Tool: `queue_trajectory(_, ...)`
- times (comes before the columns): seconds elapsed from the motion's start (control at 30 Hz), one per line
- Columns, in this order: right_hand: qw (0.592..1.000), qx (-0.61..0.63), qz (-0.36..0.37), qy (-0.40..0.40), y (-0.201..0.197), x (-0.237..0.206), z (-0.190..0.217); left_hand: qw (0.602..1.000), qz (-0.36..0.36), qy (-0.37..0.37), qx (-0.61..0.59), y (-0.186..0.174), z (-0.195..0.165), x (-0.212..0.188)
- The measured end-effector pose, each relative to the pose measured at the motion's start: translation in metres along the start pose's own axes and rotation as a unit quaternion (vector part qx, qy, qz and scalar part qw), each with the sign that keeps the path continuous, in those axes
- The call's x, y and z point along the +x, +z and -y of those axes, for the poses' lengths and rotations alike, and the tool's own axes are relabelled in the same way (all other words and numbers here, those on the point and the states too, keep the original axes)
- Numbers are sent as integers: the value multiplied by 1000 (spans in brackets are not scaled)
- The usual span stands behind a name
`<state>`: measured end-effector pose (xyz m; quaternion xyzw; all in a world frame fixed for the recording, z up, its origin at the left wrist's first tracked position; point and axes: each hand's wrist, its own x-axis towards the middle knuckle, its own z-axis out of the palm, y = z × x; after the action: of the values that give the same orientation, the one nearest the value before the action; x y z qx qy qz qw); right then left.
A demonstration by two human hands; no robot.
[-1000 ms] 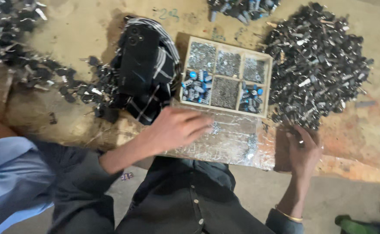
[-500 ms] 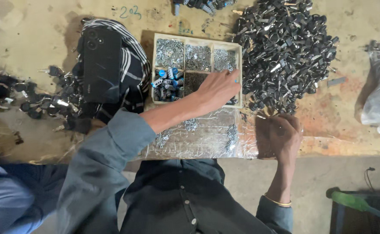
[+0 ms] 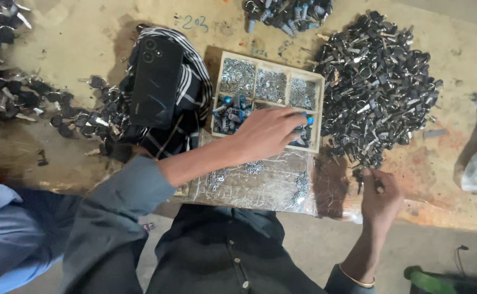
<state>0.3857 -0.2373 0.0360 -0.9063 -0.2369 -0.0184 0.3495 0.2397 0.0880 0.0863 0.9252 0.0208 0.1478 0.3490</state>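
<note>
One compartment of the tray [image 3: 319, 109] hides under the left hand [image 3: 265, 133], seemingly.

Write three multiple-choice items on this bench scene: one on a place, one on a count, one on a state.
1. Where does the black phone lie?
A. on the striped cloth
B. inside the wooden tray
C. on the floor

2. How many compartments form the tray's back row?
A. one
B. three
C. five

3. What is the left hand doing?
A. resting in the lap
B. gripping the phone
C. reaching into the tray

Answers: 1 A, the cloth shows around it; 2 B, two dividers split that row; 3 C, its fingers lie over the tray's front right compartment, while the right hand pinches a small part.
</note>
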Motion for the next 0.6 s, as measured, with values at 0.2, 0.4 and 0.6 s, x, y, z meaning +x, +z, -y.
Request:
queue_trajectory(0.2, 980, 80, 136, 118, 23, -9, 39, 992, -61, -28, -109, -35, 16, -47)
queue_trajectory(0.4, 953, 243, 158, -92, 68, -35, 103, 956, -132, -74, -251, -34, 45, -62)
queue_trajectory(0.6, 960, -61, 131, -240, 76, -28, 143, 918, -158, -70, -356, -20, 55, -63)
